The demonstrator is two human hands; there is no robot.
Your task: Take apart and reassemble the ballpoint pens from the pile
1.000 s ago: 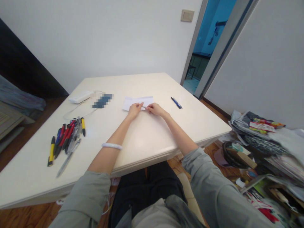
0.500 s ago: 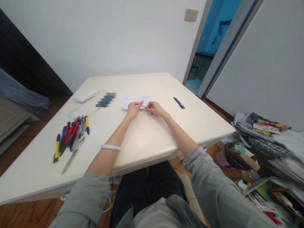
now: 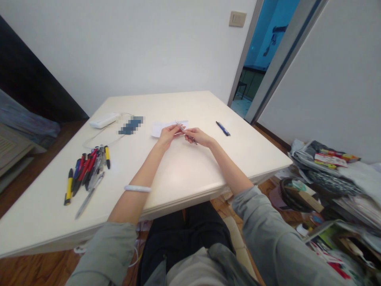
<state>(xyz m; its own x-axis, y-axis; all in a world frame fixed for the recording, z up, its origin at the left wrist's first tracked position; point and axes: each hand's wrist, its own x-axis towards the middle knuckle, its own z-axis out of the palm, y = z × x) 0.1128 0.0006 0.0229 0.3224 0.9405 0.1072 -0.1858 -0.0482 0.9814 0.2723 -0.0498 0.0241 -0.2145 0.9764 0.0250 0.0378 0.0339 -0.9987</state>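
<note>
Above a sheet of white paper (image 3: pixel 157 129), my left hand (image 3: pixel 167 136) and my right hand (image 3: pixel 200 137) meet over the middle of the table. A slim pen (image 3: pixel 180 126) slants between them, its pale end up by my left fingers and a dark tip poking out below my right hand. My left fingers pinch the upper part. The right fingers close round the lower part. My fingers hide some of the pen, so I cannot tell whether it is one piece. A blue pen (image 3: pixel 223 128) lies to the right of my right hand.
On the left of the white table (image 3: pixel 184 174) lies a bunch of pens (image 3: pixel 89 167), with a yellow-black pen (image 3: pixel 68 186) beside it. Behind are a white power strip (image 3: pixel 104 120) with a cable and a blurred-out dark phone-like object (image 3: pixel 131 125). A waste bin (image 3: pixel 293 194) stands at right.
The pen has turned to a steeper slant and shows more, its pale end now above my left fingers. My right hand has shifted slightly right. The view has moved a little.
</note>
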